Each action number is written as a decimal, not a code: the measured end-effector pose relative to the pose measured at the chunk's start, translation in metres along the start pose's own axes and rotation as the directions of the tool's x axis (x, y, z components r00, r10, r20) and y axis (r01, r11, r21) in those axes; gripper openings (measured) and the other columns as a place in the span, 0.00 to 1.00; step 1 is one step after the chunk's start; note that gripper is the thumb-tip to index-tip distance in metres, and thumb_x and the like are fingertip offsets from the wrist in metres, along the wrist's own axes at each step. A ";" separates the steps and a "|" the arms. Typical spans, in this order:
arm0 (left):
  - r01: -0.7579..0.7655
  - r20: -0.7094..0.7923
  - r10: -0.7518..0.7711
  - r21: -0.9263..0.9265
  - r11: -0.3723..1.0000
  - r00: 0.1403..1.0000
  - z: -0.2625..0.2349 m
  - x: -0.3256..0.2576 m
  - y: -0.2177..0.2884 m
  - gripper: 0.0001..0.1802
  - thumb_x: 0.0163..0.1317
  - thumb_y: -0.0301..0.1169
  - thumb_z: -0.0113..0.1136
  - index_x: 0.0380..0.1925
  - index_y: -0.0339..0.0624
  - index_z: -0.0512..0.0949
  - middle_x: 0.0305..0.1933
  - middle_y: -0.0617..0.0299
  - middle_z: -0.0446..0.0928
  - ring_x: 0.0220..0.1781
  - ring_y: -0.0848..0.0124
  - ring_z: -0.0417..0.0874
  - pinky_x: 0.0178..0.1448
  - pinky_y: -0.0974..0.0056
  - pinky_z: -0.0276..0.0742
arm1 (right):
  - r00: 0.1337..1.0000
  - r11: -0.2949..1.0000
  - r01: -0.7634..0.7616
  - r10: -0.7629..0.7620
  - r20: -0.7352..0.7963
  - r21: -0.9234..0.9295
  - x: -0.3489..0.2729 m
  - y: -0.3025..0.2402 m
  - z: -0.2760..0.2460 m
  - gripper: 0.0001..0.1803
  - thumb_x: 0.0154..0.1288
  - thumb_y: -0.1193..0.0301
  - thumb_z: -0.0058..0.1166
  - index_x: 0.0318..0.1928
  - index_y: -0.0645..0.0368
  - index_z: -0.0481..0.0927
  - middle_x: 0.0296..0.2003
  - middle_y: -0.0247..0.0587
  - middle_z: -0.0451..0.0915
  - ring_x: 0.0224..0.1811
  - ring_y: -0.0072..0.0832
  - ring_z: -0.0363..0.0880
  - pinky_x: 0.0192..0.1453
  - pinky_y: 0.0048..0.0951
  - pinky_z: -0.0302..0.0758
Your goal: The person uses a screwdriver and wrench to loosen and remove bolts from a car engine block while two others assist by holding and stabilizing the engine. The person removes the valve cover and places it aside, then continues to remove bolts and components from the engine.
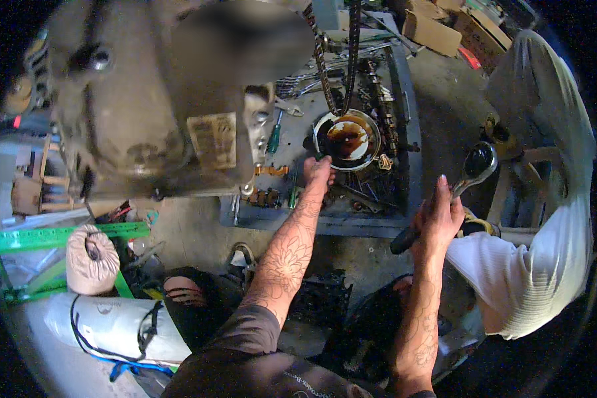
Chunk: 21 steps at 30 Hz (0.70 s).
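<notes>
My right hand [438,215] is wrapped round a ratchet [469,178] with a black grip and a rounded, shiny head that points up and away to the right. My left hand [318,172] is closed at the near left rim of a round metal bowl [376,129], thumb against the edge. Dark brown oily liquid coats the inside of the bowl. Over its far side hangs a loop of metal chain [322,69]. What the curled left fingers cover is hidden.
The grey bench top [371,229] carries a green-handled screwdriver [276,132], several wrenches and a camshaft [383,99]. A large metal engine housing [132,132] fills the upper left. White cloth [530,278] drapes at right; cardboard boxes [431,33] lie beyond. A green rail [33,239] stands left.
</notes>
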<state>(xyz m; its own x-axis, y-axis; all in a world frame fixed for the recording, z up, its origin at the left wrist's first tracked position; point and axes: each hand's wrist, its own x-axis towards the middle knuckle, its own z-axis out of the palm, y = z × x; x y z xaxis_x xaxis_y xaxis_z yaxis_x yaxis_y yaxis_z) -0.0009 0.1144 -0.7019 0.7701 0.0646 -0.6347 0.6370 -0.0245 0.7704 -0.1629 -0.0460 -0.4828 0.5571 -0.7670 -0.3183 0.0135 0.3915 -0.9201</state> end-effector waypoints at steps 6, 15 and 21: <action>0.041 -0.060 -0.037 0.059 0.997 0.997 -0.045 0.014 0.015 0.13 0.57 0.30 0.57 0.35 0.34 0.65 0.17 0.55 0.73 0.12 0.70 0.70 0.13 0.64 0.66 | 0.993 0.999 0.036 -0.036 0.116 -0.001 0.011 0.001 0.015 0.18 0.64 0.62 0.54 0.20 0.51 0.66 0.11 0.22 0.61 0.10 0.12 0.54 0.13 0.19 0.48; -0.020 -0.254 0.099 0.298 0.954 0.962 -0.068 0.050 0.029 0.19 0.51 0.35 0.63 0.41 0.34 0.74 0.26 0.56 0.78 0.14 0.70 0.76 0.15 0.66 0.70 | 0.972 0.979 0.170 -0.147 0.186 -0.116 0.040 0.010 0.013 0.17 0.63 0.59 0.54 0.22 0.50 0.64 0.10 0.24 0.58 0.08 0.15 0.54 0.11 0.21 0.52; 0.010 -0.173 0.037 0.262 0.965 0.984 -0.084 0.045 0.060 0.07 0.52 0.32 0.60 0.24 0.41 0.74 0.18 0.62 0.72 0.11 0.73 0.70 0.12 0.67 0.65 | 0.973 0.974 0.160 -0.128 0.190 -0.162 0.046 0.010 0.008 0.20 0.64 0.59 0.53 0.20 0.50 0.63 0.10 0.24 0.58 0.08 0.16 0.55 0.12 0.22 0.53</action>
<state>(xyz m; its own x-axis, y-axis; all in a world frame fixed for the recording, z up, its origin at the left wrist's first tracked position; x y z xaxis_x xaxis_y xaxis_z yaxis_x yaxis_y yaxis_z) 0.0695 0.1998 -0.6793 0.7757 0.2355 -0.5854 0.6310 -0.2846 0.7217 -0.1309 -0.0732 -0.5050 0.6981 -0.7004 -0.1483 -0.0326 0.1758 -0.9839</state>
